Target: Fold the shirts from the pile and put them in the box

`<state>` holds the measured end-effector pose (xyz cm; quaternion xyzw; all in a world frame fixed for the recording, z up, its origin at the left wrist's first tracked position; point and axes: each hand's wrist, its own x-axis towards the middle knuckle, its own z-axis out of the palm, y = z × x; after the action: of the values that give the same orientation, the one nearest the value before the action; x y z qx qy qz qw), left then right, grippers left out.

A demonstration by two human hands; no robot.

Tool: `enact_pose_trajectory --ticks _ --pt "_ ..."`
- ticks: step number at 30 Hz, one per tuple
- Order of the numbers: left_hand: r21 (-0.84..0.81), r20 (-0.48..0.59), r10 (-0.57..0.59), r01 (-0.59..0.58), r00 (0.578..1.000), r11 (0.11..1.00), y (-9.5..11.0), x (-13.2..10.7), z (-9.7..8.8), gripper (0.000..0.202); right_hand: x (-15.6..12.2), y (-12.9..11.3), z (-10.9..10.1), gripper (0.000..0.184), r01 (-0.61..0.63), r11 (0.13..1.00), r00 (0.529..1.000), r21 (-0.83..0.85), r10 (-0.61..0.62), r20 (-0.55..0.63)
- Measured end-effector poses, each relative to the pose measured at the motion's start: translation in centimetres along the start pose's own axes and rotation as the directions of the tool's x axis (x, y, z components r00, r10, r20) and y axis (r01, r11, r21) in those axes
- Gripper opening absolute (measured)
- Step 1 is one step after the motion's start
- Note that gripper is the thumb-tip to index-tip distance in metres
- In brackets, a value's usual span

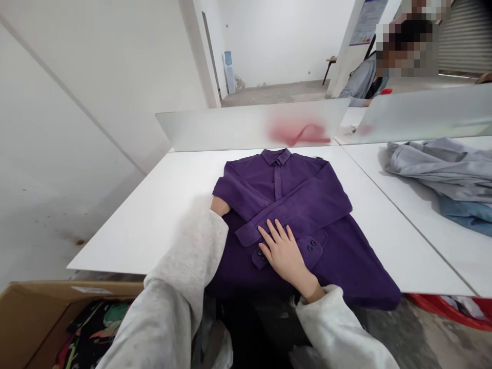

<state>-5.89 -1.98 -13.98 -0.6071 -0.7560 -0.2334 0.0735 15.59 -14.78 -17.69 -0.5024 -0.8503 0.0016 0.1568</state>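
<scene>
i have the right hand [283, 256] open on the crossed sleeves [319, 197] of the purple shirt [300, 219], laid across the bench [149, 210] from near edge to far; the left hand [220, 206] vanishes into it, so i can't tell its grip. sleeves look nearly set, i judge, calling for a side fold. beyond, a frosted divider [223, 125], white wall [277, 46].

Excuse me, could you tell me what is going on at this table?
A person is handling a purple shirt laid front up on a white table, its collar at the far end. Both sleeves lie across the front. The right hand rests flat on them near the cuffs; the left wrist goes under the cloth, so that hand is hidden. Other garments lie in a heap to the right.
</scene>
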Motion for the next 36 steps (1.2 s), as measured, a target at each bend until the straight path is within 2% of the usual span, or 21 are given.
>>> enact_pose_trajectory --ticks 5,9,11,13,15,17,19,20,22,23,25,27,29,32,36 --pt "-0.086 0.124 0.048 -0.037 0.991 0.996 -1.3 0.3 0.2 0.031 0.1 -0.1 -0.1 0.049 0.002 0.999 1.0 -0.048 -0.001 0.007" --pt "-0.138 0.161 0.091 -0.069 0.983 0.988 -3.0 0.6 -0.6 0.019 0.4 -0.3 0.1 0.049 0.011 0.996 1.0 -0.091 -0.009 0.029" --pt "-0.168 0.132 0.091 -0.069 0.987 0.983 -3.8 0.8 -1.1 0.025 0.2 -0.2 0.2 0.049 0.017 0.994 0.999 -0.112 -0.012 0.044" --pt "-0.224 0.056 0.069 -0.055 0.996 0.973 -4.5 1.0 -1.3 0.03 -0.1 0.2 -0.2 0.051 0.04 0.991 0.997 -0.125 -0.031 0.072" --pt "-0.28 -0.028 0.042 -0.048 0.999 0.959 -4.9 1.3 -1.1 0.026 -0.4 0.9 -1.6 0.054 0.115 0.985 0.986 -0.126 -0.097 0.139" --pt "-0.296 -0.071 0.037 -0.057 0.997 0.954 -4.9 1.5 -0.3 0.02 0.3 1.5 -4.1 0.057 0.241 0.965 0.95 -0.105 -0.212 0.23" --pt "-0.282 -0.092 0.04 -0.065 0.995 0.957 -4.9 1.9 0.7 0.024 2.7 1.8 -7.2 0.056 0.358 0.931 0.901 -0.065 -0.327 0.286" --pt "-0.272 -0.098 0.037 -0.063 0.995 0.96 -4.9 2.2 1.1 0.029 4.6 1.8 -8.7 0.054 0.388 0.921 0.89 -0.045 -0.361 0.279" --pt "-0.251 -0.071 0.011 -0.029 0.997 0.968 -5.0 2.9 1.8 0.039 9.6 1.5 -10.6 0.047 0.409 0.913 0.89 0.005 -0.4 0.22" --pt "-0.237 -0.027 -0.007 0.001 1.0 0.971 -5.1 3.2 2.0 0.043 12.4 1.4 -10.9 0.044 0.4 0.916 0.896 0.031 -0.398 0.199" --pt "-0.209 0.083 -0.037 0.054 0.996 0.977 -5.5 3.7 2.1 0.044 18.1 1.1 -10.1 0.039 0.329 0.944 0.927 0.042 -0.331 0.177" --pt "-0.189 0.154 -0.033 0.062 0.988 0.98 -5.7 4.0 2.1 0.038 22.8 1.1 -7.9 0.037 0.217 0.976 0.964 -0.004 -0.214 0.16" --pt "-0.184 0.166 -0.002 0.033 0.986 0.982 -5.7 4.0 1.9 0.03 26.3 1.2 -4.9 0.037 0.076 0.994 0.987 -0.084 -0.063 0.145" --pt "-0.174 0.176 0.029 0.003 0.984 0.985 -5.7 3.9 1.8 0.024 29.4 1.5 -0.7 0.042 -0.081 0.988 0.987 -0.135 0.098 0.13" --pt "-0.161 0.193 0.029 0.002 0.981 0.987 -5.8 4.0 1.8 0.021 31.9 1.5 3.5 0.049 -0.123 0.989 0.98 -0.081 0.134 0.149"
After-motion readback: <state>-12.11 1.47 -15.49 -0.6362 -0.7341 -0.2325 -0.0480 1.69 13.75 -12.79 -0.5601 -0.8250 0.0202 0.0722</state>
